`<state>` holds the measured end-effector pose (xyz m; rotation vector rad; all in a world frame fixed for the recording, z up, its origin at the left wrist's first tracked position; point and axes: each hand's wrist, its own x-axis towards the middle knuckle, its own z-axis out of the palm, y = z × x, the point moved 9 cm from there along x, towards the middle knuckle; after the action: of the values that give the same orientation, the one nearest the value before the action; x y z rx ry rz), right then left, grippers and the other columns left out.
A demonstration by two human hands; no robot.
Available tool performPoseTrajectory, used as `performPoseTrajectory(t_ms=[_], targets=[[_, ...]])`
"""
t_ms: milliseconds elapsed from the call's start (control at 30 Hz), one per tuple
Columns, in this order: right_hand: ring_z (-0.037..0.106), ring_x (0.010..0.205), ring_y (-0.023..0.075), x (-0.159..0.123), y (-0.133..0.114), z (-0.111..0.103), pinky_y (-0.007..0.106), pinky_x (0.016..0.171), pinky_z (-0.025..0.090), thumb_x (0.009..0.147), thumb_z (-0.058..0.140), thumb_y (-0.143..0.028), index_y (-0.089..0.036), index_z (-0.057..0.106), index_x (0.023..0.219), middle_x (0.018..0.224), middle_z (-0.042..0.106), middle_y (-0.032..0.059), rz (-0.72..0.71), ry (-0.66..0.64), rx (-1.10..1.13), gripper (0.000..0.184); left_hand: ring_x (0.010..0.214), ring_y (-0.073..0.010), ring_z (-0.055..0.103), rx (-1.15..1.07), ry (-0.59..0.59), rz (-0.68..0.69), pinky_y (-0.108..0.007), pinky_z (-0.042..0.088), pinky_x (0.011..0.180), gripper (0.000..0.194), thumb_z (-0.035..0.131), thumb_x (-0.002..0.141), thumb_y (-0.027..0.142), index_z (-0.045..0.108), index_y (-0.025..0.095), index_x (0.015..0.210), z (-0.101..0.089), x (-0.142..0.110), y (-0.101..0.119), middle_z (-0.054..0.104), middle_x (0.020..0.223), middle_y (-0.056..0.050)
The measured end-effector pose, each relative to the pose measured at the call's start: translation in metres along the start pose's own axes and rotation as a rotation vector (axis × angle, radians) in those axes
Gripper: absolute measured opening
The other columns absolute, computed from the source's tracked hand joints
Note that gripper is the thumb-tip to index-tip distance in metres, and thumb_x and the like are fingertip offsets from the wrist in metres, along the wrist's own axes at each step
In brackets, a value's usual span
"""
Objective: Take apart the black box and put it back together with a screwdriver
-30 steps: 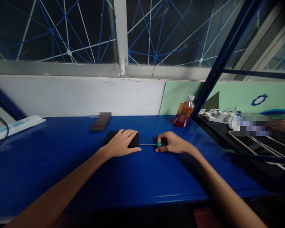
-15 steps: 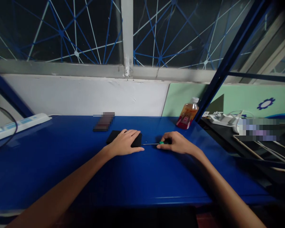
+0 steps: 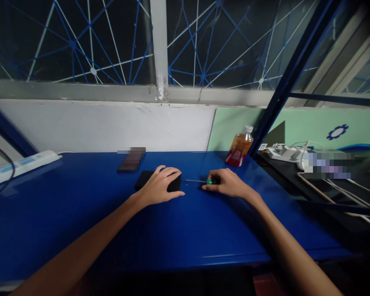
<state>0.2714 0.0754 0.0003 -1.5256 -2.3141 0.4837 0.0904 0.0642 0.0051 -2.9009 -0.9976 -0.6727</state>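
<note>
A flat black box-like object [image 3: 174, 186] lies on the blue table [image 3: 172, 230]. Spread over its top is my left hand [image 3: 160, 184], fingers apart and the thumb stretched along its near side. My right hand [image 3: 226, 182] is closed round the green handle of a screwdriver [image 3: 209, 181]. The thin metal shaft points left, its tip just short of the black object's right end. A tiny light speck [image 3: 186, 184] sits on the table below the shaft. What kind of object the black one is, I cannot tell.
Behind my left hand lies a dark, pixelated slab [image 3: 132, 160]. A drink bottle [image 3: 239, 146] stands at the back right. A white power strip [image 3: 27, 164] is at the left edge. On the neighbouring black table [image 3: 314, 197] are cables and chargers, beside a blue frame post [image 3: 283, 86].
The screwdriver tip has left the black object's right end, and the shaft has swung slightly farther back. My left fingers have lifted a little. The view has shifted slightly.
</note>
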Motion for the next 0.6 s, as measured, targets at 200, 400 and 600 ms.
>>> performPoseTrajectory(t_ms=[200,400,600], targets=[[0.048,0.055,0.0125,0.001,0.003,-0.002,0.026,0.052,0.028,0.077,0.064,-0.056,-0.019,0.062,0.072,0.063,0.060,0.0012,0.000,0.024,-0.002,0.038,0.124,-0.0291,0.049,-0.013,0.000,0.031,-0.054,0.025,0.110,0.047,0.054,0.088,0.052,0.060,0.020,0.123,-0.002,0.002,0.016,0.059,0.130,-0.010],[0.048,0.054,0.0121,0.000,0.001,-0.004,0.026,0.052,0.028,0.081,0.058,-0.058,-0.018,0.062,0.070,0.062,0.060,0.0015,-0.034,0.032,0.022,0.042,0.130,-0.0282,0.046,-0.059,-0.045,0.012,-0.056,0.016,0.114,0.052,0.054,0.089,0.052,0.053,0.022,0.131,0.003,0.001,0.016,0.057,0.134,-0.010],[0.048,0.054,0.0123,-0.001,-0.001,-0.004,0.027,0.051,0.027,0.081,0.059,-0.056,-0.018,0.063,0.069,0.062,0.061,0.0019,-0.023,0.029,0.014,0.040,0.129,-0.0297,0.046,-0.106,-0.041,0.032,-0.058,0.018,0.112,0.052,0.055,0.087,0.055,0.056,0.023,0.128,0.006,0.001,0.020,0.060,0.130,-0.010]])
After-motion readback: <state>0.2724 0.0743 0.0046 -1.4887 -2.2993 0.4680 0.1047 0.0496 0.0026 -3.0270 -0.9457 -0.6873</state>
